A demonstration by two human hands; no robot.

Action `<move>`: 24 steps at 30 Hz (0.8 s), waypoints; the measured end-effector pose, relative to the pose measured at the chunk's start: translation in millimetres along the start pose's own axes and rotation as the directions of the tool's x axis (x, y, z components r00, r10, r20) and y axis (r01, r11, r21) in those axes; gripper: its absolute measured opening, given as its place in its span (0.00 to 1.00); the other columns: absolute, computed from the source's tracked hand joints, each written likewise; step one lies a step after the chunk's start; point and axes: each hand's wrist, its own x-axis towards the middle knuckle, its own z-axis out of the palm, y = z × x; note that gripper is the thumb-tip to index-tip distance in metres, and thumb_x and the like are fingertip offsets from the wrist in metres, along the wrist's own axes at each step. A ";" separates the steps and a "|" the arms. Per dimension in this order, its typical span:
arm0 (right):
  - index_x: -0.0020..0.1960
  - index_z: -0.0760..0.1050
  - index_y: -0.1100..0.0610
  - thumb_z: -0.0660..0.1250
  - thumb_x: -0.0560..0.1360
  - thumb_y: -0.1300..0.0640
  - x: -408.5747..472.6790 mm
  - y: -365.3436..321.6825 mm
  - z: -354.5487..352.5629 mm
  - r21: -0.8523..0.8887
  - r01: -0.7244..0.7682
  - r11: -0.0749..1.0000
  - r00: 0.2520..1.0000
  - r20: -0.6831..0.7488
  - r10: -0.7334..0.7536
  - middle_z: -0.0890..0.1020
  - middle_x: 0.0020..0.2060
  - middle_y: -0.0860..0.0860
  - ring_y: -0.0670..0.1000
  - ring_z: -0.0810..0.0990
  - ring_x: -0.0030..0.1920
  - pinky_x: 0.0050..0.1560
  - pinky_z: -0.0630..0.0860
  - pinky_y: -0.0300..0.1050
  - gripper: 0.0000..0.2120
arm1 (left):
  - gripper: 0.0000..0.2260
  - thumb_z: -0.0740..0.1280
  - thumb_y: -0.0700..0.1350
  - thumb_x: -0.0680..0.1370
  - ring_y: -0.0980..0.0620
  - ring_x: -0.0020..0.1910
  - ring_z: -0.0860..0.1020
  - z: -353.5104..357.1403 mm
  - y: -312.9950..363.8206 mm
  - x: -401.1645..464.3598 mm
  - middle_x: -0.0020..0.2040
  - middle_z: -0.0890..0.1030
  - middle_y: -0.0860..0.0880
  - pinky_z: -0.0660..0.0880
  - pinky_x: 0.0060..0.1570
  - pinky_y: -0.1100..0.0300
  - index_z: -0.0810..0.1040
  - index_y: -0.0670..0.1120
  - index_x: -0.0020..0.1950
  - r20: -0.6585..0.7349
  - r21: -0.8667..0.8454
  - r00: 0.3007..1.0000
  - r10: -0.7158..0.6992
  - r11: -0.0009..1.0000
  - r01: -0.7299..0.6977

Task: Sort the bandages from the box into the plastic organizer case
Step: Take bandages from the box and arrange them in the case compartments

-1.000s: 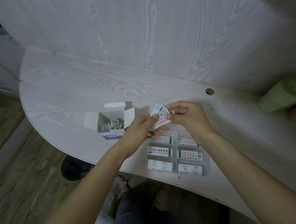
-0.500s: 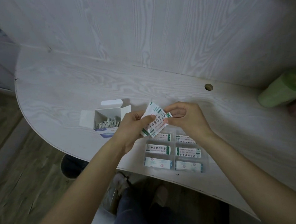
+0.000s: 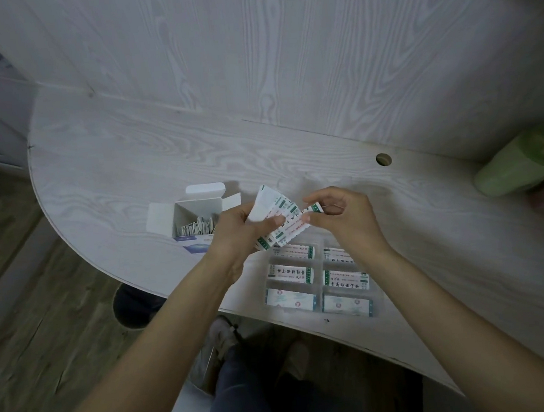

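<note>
My left hand [image 3: 236, 232] grips a fanned stack of white bandages with green ends [image 3: 277, 218], thumb across their front. My right hand [image 3: 341, 219] pinches one bandage [image 3: 312, 209] at the stack's right edge. Both hands hover just above the clear plastic organizer case [image 3: 319, 276], whose compartments hold wrapped bandages laid flat. The open white box [image 3: 198, 218] stands to the left of my left hand, with more bandages inside it.
A light wooden table [image 3: 134, 172] curves round at its left and front edge, against a wooden wall panel. A cable hole [image 3: 383, 159] lies behind my right hand. A green cylinder [image 3: 522, 165] lies at the far right. My legs and shoes show below the table edge.
The stack in my left hand has fanned wider and tilted more upright. My right hand's pinch has drawn one bandage out toward the right. The camera has shifted slightly.
</note>
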 end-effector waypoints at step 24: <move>0.43 0.75 0.57 0.73 0.71 0.64 1.2 12.6 -2.0 0.034 -0.152 0.988 0.988 0.028 0.151 0.84 0.42 0.56 0.46 0.82 0.39 0.32 0.73 0.33 0.07 | 0.06 0.72 0.40 0.73 0.52 0.38 0.82 8.0 -8.1 8.7 0.41 0.84 0.46 0.81 0.35 0.59 0.81 0.42 0.49 0.052 0.028 0.998 -0.033 0.999 0.031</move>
